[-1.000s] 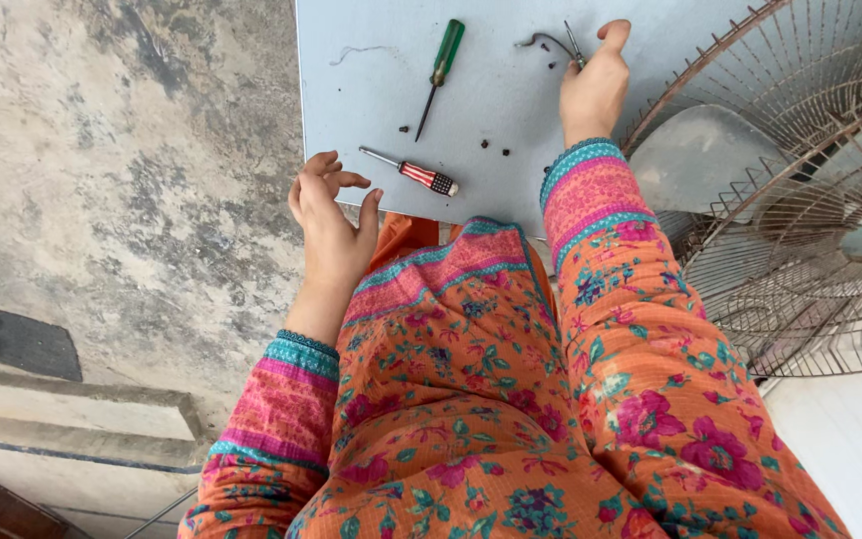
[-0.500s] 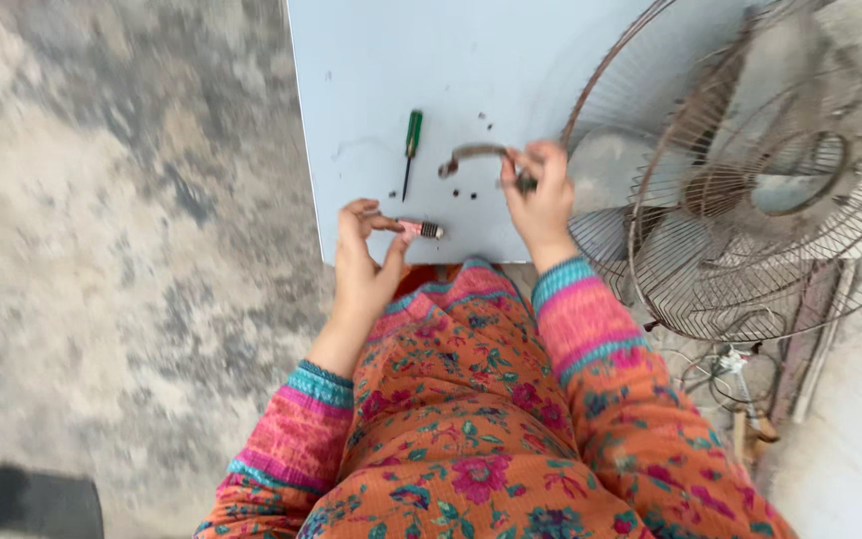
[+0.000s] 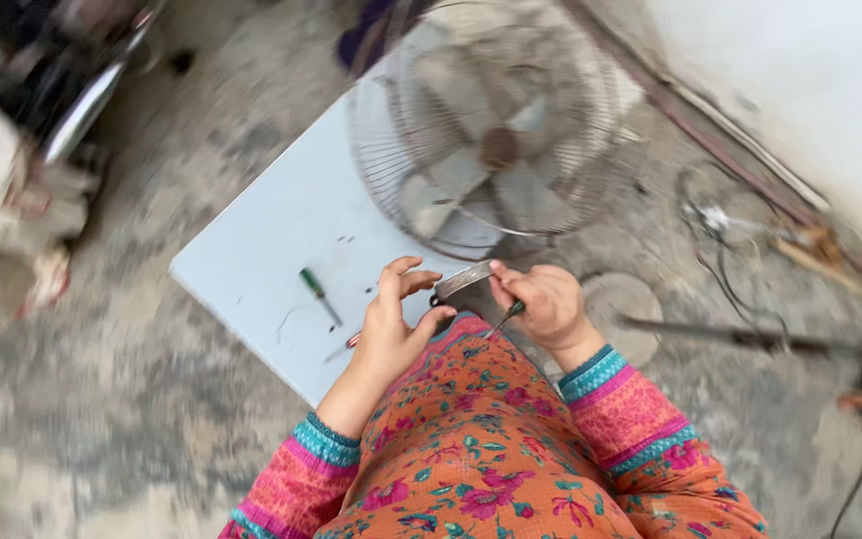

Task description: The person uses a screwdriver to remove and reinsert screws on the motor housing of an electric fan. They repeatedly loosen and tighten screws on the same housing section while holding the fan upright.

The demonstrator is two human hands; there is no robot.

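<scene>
A curved grey metal strip (image 3: 463,280) is held up between both hands above the near edge of a pale blue board (image 3: 251,250). My right hand (image 3: 548,302) grips the strip's right end, and a thin dark-tipped tool (image 3: 506,317) sticks out below its fingers. My left hand (image 3: 396,321) pinches the strip's left end between thumb and forefinger, with the other fingers spread. A green-handled screwdriver (image 3: 317,293) lies on the board left of the hands. A red-handled screwdriver (image 3: 344,347) is partly hidden under my left wrist.
A wire-caged fan head (image 3: 496,130) lies on the board's far end. A round base (image 3: 633,299) and a dark pole (image 3: 730,335) lie on the concrete floor at right, with loose wires (image 3: 720,220) beyond. A blurred motorcycle (image 3: 52,100) stands at upper left.
The view has swung so the board now lies diagonally. My left hand has left the red-handled screwdriver and come up to the metal strip, which my right hand carried nearer to me.
</scene>
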